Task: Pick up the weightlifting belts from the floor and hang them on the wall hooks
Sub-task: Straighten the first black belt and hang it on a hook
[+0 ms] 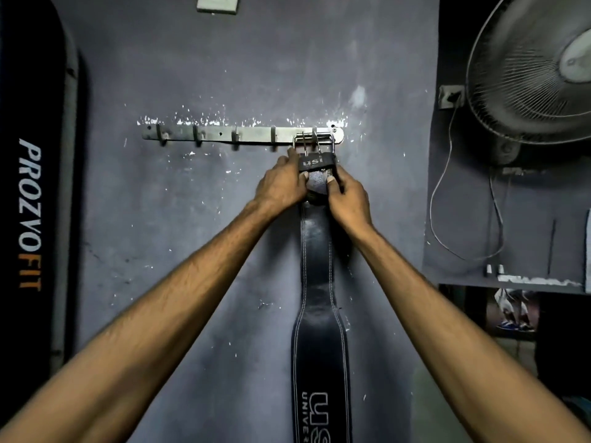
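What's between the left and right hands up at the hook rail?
The narrow top section of the belt, just below its buckle at the hook rail. The left hand and right hand grip it from either side. Shown in the head view.

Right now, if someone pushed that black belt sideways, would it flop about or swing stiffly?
It would likely swing as one piece: the belt hangs flat and straight, thick stitched leather, so probably stiff. It widens lower down, so probably bottom-heavy. The buckle seems looped over a hook, so it may pivot there.

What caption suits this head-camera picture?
Left hand and right hand hold a black belt by its buckle at the hook rail.
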The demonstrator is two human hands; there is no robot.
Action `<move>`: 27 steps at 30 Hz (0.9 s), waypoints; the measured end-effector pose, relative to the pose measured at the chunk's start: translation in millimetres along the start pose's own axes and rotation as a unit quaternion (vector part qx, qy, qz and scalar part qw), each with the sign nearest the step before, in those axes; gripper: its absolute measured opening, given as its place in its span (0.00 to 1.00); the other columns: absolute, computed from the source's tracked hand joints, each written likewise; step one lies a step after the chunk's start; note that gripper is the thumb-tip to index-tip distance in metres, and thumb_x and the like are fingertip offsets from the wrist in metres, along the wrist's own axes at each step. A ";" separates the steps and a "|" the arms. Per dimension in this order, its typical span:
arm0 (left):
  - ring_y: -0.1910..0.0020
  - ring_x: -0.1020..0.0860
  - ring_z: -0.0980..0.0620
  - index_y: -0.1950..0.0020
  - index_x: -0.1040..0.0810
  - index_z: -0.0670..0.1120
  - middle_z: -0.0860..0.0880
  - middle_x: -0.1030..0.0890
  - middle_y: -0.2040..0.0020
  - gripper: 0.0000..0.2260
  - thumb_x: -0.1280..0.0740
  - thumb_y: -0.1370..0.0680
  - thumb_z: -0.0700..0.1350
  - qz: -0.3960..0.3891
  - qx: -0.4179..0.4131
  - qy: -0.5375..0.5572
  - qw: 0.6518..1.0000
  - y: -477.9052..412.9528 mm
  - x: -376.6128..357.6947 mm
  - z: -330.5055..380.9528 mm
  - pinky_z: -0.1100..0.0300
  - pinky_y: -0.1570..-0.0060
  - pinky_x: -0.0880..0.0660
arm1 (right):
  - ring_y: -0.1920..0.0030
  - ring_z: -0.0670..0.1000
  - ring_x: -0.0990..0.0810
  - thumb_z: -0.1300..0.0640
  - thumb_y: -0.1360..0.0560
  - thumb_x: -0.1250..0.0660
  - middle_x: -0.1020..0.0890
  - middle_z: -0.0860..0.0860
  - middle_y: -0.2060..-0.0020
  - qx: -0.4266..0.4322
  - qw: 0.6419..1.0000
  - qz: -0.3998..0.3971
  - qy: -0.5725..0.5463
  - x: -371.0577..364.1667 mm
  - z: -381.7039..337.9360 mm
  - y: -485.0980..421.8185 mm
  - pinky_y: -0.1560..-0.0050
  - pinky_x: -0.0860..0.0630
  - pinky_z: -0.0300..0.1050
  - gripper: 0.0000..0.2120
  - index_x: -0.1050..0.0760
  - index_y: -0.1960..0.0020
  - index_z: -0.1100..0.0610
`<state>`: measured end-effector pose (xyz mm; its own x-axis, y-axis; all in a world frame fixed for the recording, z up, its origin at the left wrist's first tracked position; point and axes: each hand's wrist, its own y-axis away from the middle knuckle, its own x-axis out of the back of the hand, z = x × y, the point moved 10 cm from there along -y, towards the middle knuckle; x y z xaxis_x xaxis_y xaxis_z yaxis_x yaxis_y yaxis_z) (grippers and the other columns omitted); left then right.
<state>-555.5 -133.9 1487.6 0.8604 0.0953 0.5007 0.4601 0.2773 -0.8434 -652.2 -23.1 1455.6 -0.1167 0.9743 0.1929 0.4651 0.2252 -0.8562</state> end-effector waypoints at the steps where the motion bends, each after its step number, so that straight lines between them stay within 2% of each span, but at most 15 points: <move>1: 0.40 0.24 0.34 0.23 0.43 0.43 0.36 0.26 0.36 0.27 0.39 0.19 0.48 -0.004 -0.003 0.003 1.000 9.0 -1.2 -1.7 0.42 0.42 0.26 | 0.42 0.55 0.17 0.53 0.19 0.40 0.14 0.50 0.42 -0.001 1.000 0.000 -0.010 1.2 2.2 6.6 0.40 0.21 0.52 0.19 0.25 0.30 0.46; 5: 0.42 0.22 0.35 0.24 0.40 0.48 0.39 0.25 0.38 0.28 0.35 0.22 0.50 -0.008 0.000 0.048 0.999 56.9 -8.5 -13.9 0.43 0.44 0.23 | 0.49 0.51 0.16 0.55 0.20 0.36 0.13 0.47 0.50 0.004 1.000 0.004 -0.028 1.8 3.1 40.5 0.42 0.20 0.51 0.14 0.21 0.36 0.50; 7: 0.43 0.22 0.36 0.23 0.41 0.50 0.41 0.25 0.37 0.31 0.33 0.24 0.50 -0.025 0.004 0.065 0.998 85.1 -15.8 -19.5 0.44 0.44 0.23 | 0.52 0.49 0.17 0.57 0.21 0.34 0.15 0.46 0.54 -0.012 1.000 0.007 -0.026 -1.9 6.2 59.8 0.44 0.20 0.47 0.16 0.22 0.34 0.51; 13: 0.50 0.18 0.44 0.23 0.40 0.51 0.48 0.25 0.34 0.33 0.31 0.25 0.51 -0.089 0.005 0.108 0.990 175.2 -33.7 -47.3 0.47 0.44 0.22 | 0.53 0.51 0.18 0.55 0.23 0.30 0.16 0.52 0.48 -0.090 0.996 0.020 0.005 -22.5 28.8 136.9 0.45 0.21 0.47 0.22 0.26 0.29 0.54; 15: 0.51 0.18 0.47 0.23 0.39 0.51 0.49 0.26 0.33 0.32 0.31 0.25 0.50 -0.110 -0.003 0.116 0.987 208.3 -37.2 -58.7 0.48 0.44 0.22 | 0.55 0.50 0.18 0.55 0.23 0.30 0.17 0.53 0.45 -0.119 0.992 0.035 0.014 -27.0 38.4 170.5 0.44 0.21 0.47 0.22 0.26 0.30 0.54; 18: 0.58 0.20 0.52 0.23 0.39 0.51 0.51 0.25 0.33 0.31 0.31 0.25 0.49 -0.138 -0.010 0.134 0.981 262.0 -40.6 -80.4 0.49 0.45 0.22 | 0.57 0.47 0.19 0.56 0.23 0.30 0.18 0.54 0.43 -0.144 0.989 0.035 0.032 -42.5 52.4 230.0 0.45 0.20 0.48 0.20 0.25 0.32 0.55; 20: 0.59 0.19 0.53 0.24 0.38 0.51 0.52 0.25 0.34 0.31 0.31 0.25 0.49 -0.159 -0.004 0.152 0.975 300.8 -46.6 -94.5 0.49 0.45 0.22 | 0.58 0.43 0.20 0.56 0.23 0.30 0.18 0.54 0.44 -0.157 0.987 0.019 0.033 -55.2 63.5 273.9 0.49 0.19 0.44 0.18 0.24 0.34 0.54; 23: 0.59 0.20 0.52 0.23 0.38 0.51 0.53 0.25 0.36 0.31 0.31 0.25 0.48 -0.201 0.005 0.177 0.963 369.3 -67.4 -114.1 0.50 0.47 0.22 | 0.60 0.37 0.21 0.57 0.24 0.30 0.19 0.54 0.45 -0.194 0.980 0.005 0.034 -74.6 83.9 349.5 0.56 0.25 0.31 0.17 0.24 0.35 0.54; 27: 0.60 0.21 0.52 0.24 0.36 0.51 0.52 0.25 0.37 0.30 0.30 0.25 0.46 -0.267 0.059 0.190 0.943 474.3 -115.9 -143.2 0.52 0.50 0.21 | 0.58 0.37 0.21 0.56 0.24 0.29 0.19 0.52 0.46 -0.245 0.967 -0.045 0.045 -96.2 118.9 457.2 0.55 0.24 0.34 0.17 0.23 0.36 0.52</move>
<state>-405.5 -150.3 1001.6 0.5392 -0.4317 0.7231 0.8420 0.2958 -0.4512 -532.6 -15.1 988.7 -0.1100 0.9424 0.3159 0.8198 0.2657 -0.5073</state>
